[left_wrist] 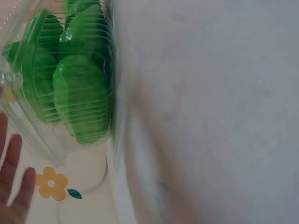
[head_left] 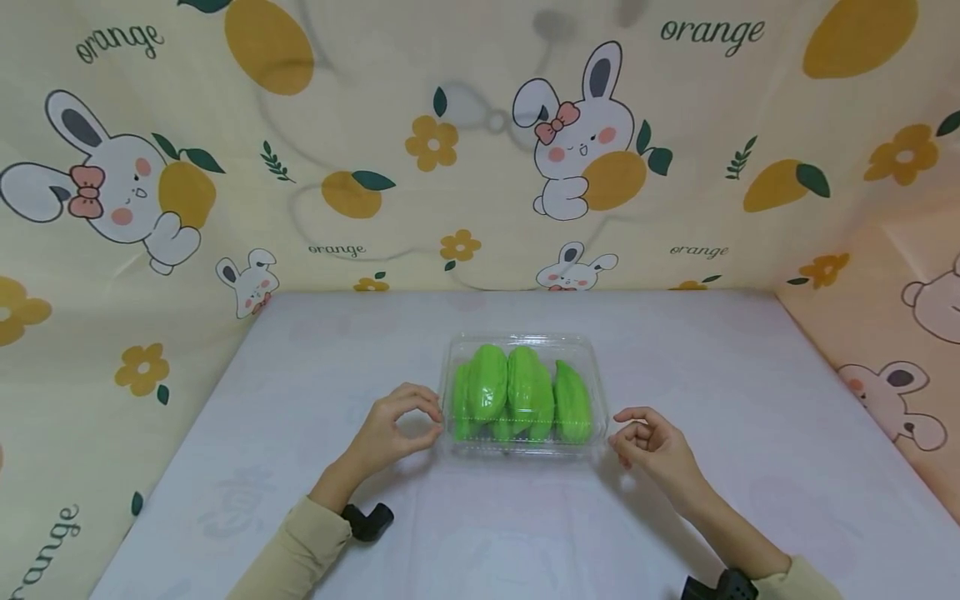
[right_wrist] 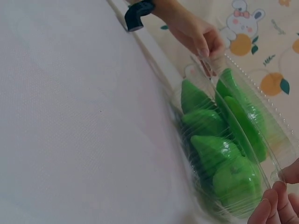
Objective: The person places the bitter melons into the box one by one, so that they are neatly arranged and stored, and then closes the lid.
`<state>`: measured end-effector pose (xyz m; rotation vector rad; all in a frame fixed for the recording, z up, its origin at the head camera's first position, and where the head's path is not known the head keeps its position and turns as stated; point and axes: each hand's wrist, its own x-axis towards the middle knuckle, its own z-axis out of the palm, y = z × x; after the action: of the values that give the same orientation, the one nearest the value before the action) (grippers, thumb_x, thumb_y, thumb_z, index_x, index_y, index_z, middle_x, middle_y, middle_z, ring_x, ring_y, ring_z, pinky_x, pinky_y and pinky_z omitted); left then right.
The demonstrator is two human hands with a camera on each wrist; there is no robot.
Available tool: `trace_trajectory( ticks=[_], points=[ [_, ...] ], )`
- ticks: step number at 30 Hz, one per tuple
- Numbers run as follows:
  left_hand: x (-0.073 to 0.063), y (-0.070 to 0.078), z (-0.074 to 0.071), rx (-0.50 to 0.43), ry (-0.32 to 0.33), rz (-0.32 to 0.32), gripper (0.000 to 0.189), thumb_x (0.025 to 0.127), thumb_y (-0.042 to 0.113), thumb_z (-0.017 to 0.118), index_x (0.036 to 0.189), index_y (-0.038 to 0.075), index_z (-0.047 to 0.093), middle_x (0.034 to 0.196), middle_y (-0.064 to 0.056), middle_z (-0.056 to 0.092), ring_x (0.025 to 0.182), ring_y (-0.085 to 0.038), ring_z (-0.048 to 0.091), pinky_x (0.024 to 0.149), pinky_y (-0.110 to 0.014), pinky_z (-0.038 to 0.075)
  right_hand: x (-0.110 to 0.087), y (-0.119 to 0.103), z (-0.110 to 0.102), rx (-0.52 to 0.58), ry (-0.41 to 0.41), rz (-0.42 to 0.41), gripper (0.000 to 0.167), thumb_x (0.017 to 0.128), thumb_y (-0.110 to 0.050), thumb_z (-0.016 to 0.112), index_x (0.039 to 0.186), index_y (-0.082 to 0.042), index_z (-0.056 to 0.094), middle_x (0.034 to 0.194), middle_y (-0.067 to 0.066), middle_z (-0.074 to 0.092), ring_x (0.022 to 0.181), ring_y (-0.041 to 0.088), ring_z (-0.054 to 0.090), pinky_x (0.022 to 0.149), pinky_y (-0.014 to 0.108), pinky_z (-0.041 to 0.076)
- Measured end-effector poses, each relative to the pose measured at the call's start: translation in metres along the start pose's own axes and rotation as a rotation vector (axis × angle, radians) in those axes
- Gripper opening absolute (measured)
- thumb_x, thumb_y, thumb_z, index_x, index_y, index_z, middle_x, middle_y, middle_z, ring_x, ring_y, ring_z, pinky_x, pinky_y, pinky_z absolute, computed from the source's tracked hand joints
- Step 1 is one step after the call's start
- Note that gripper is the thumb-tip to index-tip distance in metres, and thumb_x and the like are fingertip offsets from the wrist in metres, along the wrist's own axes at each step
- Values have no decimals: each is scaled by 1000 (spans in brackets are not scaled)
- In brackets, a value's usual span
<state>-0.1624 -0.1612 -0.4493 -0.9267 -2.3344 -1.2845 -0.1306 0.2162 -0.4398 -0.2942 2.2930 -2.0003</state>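
A clear plastic clamshell box (head_left: 525, 447) stands on the table, its lid down. Through its walls show several bright green, glossy, ridged fruits (head_left: 573, 404) that look like star fruit. At the box's left side, my left hand (head_left: 397, 421) pinches the rim with thumb and index finger; its other fingers (left_wrist: 10, 163) spread apart in the left wrist view. My right hand (head_left: 660, 454) is at the right side, fingers bent. In the right wrist view its fingertips (right_wrist: 279, 191) and thumb meet at the rim of the box.
The box rests on a white-covered table (head_left: 495, 533). Behind it hangs a cream cloth (head_left: 480, 192) printed with rabbits and oranges, and an orange-toned cloth (head_left: 892, 283) borders the right side. Each wrist wears a black camera mount (head_left: 369, 522).
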Motion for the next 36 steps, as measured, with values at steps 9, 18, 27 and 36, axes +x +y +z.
trace_trajectory(
  ticks=[9, 18, 27, 36],
  points=[
    [0, 5, -4, -63, -103, -278, 25, 75, 2, 78, 94, 1, 60, 95, -12, 65, 95, -20, 61, 92, -41, 55, 2, -2, -1, -69, 12, 175, 19, 89, -4, 64, 103, -7, 51, 63, -14, 56, 54, 3, 50, 55, 21, 47],
    [1, 7, -10, -327, -312, -682, 41, 87, 12, 68, 115, -10, 47, 89, -4, 56, 79, -7, 55, 70, -15, 49, 7, -4, -4, -101, -113, 367, 13, 94, -15, 56, 95, -2, 57, 67, -11, 55, 61, 3, 50, 58, 20, 48],
    [-2, 5, -9, -437, -500, -731, 35, 97, 21, 54, 104, -13, 58, 80, 0, 63, 76, -10, 64, 76, -25, 56, 8, 0, -11, 61, -340, 414, 27, 101, -22, 45, 96, -5, 65, 74, -11, 62, 66, 0, 57, 63, 16, 52],
    [-3, 5, -4, -568, -538, -713, 42, 102, 18, 42, 110, -22, 55, 81, 1, 60, 74, -5, 61, 72, -20, 56, 9, 3, -15, 180, -403, 363, 25, 103, -21, 45, 93, -13, 67, 79, -13, 64, 70, -2, 58, 66, 14, 52]
  ],
)
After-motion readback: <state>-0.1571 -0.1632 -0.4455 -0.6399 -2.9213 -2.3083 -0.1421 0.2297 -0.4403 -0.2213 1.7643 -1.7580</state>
